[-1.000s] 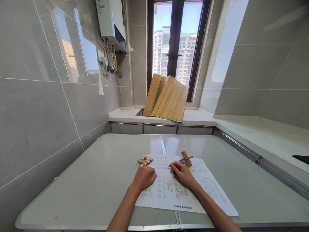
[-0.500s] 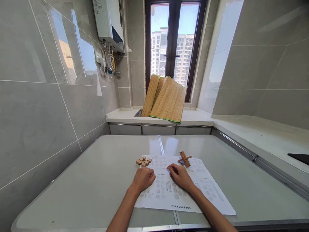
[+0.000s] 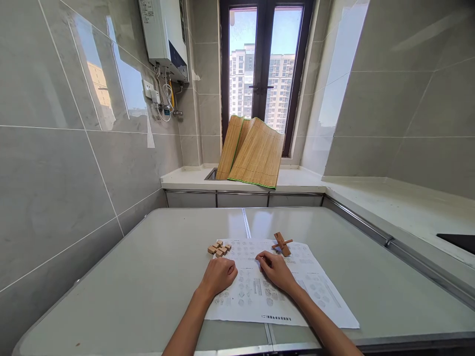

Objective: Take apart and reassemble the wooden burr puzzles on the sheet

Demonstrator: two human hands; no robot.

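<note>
Your two hands are apart in the head view: the left hand (image 3: 220, 275) is curled into a fist over the left edge of a printed sheet (image 3: 252, 312), while the right hand (image 3: 277, 271) rests above its middle, fingers loosely bent. I cannot tell whether your right fingertips meet the thumb, or whether either palm hides anything. Small wooden blocks (image 3: 212, 250) sit clustered just beyond your left knuckles, at the sheet's far-left corner. Just past your right hand, near the sheet's far edge, lies a wooden piece (image 3: 280, 241) crossed by a thin stick. Everything rests on a pale table (image 3: 141, 291); beyond it, a bamboo mat (image 3: 258, 155) leans before the window (image 3: 260, 59).
</note>
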